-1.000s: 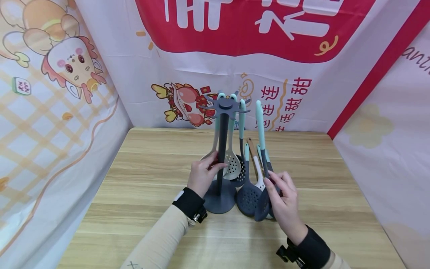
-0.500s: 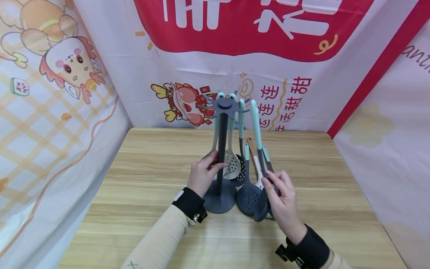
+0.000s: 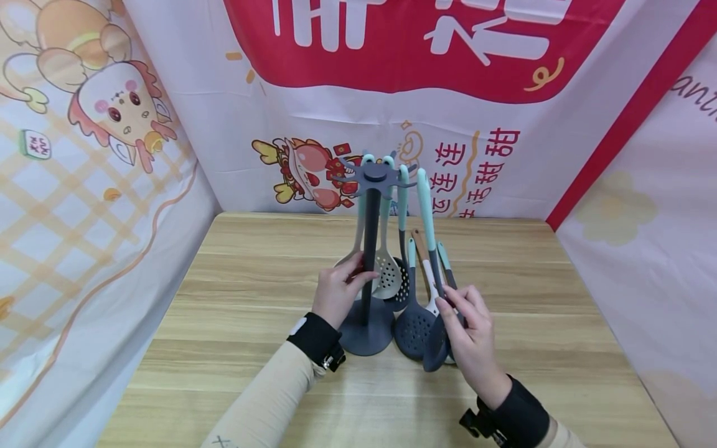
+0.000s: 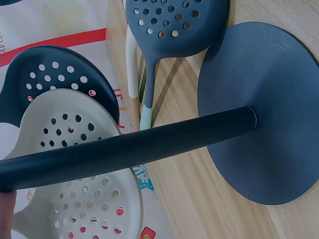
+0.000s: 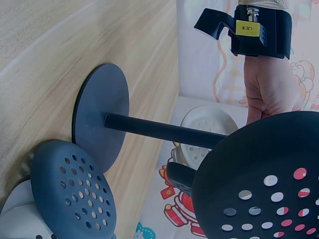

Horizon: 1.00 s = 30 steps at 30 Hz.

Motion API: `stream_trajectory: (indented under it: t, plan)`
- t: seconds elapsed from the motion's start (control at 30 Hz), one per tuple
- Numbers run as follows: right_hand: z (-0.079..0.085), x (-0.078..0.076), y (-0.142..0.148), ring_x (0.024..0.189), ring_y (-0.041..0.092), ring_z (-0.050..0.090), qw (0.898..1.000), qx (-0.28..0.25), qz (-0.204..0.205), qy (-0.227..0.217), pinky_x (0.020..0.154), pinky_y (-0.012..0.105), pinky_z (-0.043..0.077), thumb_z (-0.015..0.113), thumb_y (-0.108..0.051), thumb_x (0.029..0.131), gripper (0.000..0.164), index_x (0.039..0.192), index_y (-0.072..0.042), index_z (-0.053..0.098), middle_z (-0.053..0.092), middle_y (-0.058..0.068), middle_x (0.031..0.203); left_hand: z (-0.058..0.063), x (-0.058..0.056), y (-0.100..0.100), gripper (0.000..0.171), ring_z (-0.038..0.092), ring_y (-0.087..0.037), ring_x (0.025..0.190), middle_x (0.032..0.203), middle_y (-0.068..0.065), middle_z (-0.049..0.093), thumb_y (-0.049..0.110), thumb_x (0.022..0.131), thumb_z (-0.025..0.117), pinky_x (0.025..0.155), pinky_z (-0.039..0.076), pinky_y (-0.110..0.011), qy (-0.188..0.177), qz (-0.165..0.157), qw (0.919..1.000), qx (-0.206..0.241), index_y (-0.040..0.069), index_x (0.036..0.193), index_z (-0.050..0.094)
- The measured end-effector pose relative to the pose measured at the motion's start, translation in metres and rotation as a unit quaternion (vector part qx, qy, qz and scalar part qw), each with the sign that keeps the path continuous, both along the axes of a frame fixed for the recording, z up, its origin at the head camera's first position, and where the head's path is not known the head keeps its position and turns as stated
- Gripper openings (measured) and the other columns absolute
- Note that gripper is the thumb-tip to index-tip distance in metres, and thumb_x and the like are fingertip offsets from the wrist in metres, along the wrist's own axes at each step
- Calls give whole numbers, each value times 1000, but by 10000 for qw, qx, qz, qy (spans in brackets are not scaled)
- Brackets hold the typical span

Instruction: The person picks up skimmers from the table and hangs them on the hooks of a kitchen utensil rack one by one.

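Note:
My left hand (image 3: 343,292) grips the pole (image 4: 129,152) of a dark utensil stand, whose round base (image 3: 366,339) sits flat on the table. In my right hand (image 3: 473,336) is a dark skimmer (image 3: 436,350), pinched low on its shaft. Its mint handle (image 3: 426,202) points up, right of the stand's hooked top (image 3: 375,177). Seen from the right wrist, its perforated head (image 5: 269,184) looms large in front of the pole. Pale perforated skimmers (image 3: 388,277) and another dark skimmer (image 4: 60,72) hang from the stand.
Right of the base lies a dark skimmer (image 3: 414,330) with a mint handle. Beside it are a white utensil with a brown handle (image 3: 419,242) and a mint-handled utensil (image 3: 444,254), partly hidden by my right hand. Printed cloth (image 3: 313,106) walls the table (image 3: 252,267) at the back and sides.
The held skimmer's mint handle has tipped left toward the stand, uncovering more of the mint-handled utensil behind it. My right hand has shifted slightly left; my left hand stays on the pole.

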State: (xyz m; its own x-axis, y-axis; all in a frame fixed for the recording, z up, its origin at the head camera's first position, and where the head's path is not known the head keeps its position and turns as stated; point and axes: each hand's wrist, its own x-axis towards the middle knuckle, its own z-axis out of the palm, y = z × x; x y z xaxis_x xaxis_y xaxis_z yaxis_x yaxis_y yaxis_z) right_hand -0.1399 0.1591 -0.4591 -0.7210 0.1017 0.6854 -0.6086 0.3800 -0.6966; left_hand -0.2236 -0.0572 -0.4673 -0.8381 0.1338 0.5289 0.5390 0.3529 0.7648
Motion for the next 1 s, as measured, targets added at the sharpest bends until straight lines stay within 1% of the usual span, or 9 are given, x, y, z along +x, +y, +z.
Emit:
stream_trajectory:
  t: [0.23, 0.43, 0.57, 0.8, 1.0]
  plan:
    - [-2, 1, 0, 71, 7, 38, 10000, -6, 9, 20, 57, 22, 32, 62, 23, 80, 32, 110, 12, 68, 48, 6, 84, 0, 1, 0, 35, 75, -23, 91, 101, -15, 76, 12, 87, 74, 76, 59, -26, -11, -4, 10000, -10, 1, 119, 70]
    - [2, 0, -1, 73, 8, 40, 10000, 40, -45, -40, 58, 23, 32, 62, 21, 82, 32, 111, 10, 69, 49, 8, 85, 0, 1, 0, 36, 75, -23, 92, 102, -14, 76, 12, 86, 74, 77, 59, -27, -67, 51, 10000, -21, 2, 120, 70]
    - [3, 0, -2, 72, 8, 39, 10000, 46, -64, -20, 58, 24, 32, 63, 21, 82, 31, 110, 10, 69, 50, 9, 84, 0, 1, 0, 36, 75, -23, 92, 102, -14, 76, 11, 86, 74, 77, 59, -27, -78, 58, 10000, -12, 2, 121, 70]
    - [2, 0, -2, 72, 8, 39, 10000, 56, -50, -43, 58, 24, 32, 63, 21, 82, 31, 110, 10, 70, 49, 8, 84, -1, 0, 0, 34, 75, -23, 92, 102, -14, 76, 9, 86, 74, 76, 60, -27, -10, 18, 10000, 16, 2, 119, 71]
    - [1, 1, -1, 71, 8, 38, 10000, 75, -24, -14, 57, 24, 31, 62, 22, 82, 31, 110, 11, 69, 48, 8, 83, -2, -1, 0, 33, 75, -23, 91, 101, -14, 76, 12, 87, 74, 76, 60, -27, 15, -6, 10000, 3, 2, 118, 71]
